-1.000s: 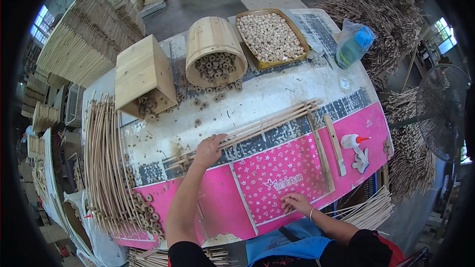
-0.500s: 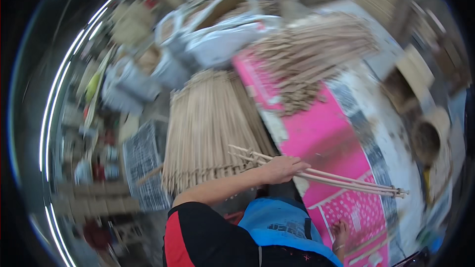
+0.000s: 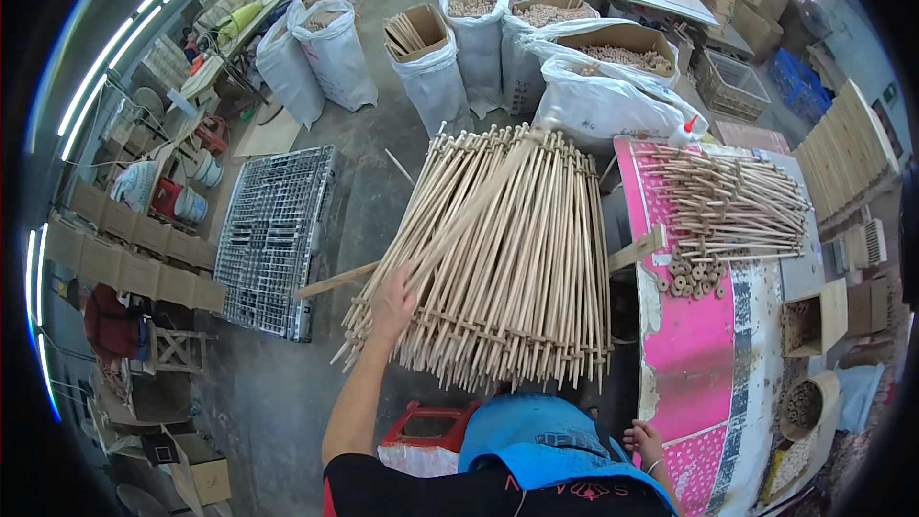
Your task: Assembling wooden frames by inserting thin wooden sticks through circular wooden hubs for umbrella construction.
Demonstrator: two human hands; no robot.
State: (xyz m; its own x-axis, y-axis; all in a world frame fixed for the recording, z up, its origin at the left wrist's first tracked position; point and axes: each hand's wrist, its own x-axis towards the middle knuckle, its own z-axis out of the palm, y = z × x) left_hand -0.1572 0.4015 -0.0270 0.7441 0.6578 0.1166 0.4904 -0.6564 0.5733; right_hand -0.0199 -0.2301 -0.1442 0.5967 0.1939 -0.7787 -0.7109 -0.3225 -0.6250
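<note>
Left hand around wooden rods slanting away over the pile

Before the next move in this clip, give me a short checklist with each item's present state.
1. Left hand gripping rods: ok.
2. Number of gripped rods: cannot tell, they are blurred.
3. Right hand clear of the rod pile: ok, near the edge of the pink-topped table.
4. Pile's near ends level: not ok, ragged.
5. Red-tipped bottle clear of the pile: ok.
</note>
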